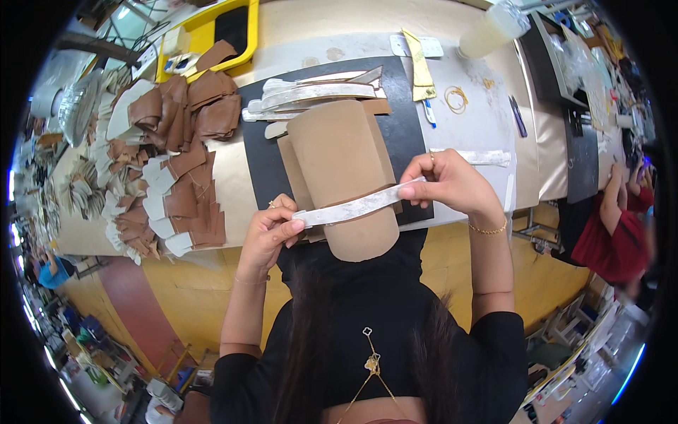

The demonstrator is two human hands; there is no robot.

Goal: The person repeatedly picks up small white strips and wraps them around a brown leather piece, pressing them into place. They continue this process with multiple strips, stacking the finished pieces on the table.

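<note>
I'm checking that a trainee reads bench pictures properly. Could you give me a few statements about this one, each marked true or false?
1. The left hand and right hand hold the pale strip across the tan panel. True.
2. The right hand grips the strip's left end. False: the left hand does; the right hand is at the other end.
3. Brown pieces lie left of the black mat. True.
4. The tan panel is beneath the black mat. False: it is above the mat.
5. A yellow tray is left of the translucent bottle. True.
</note>
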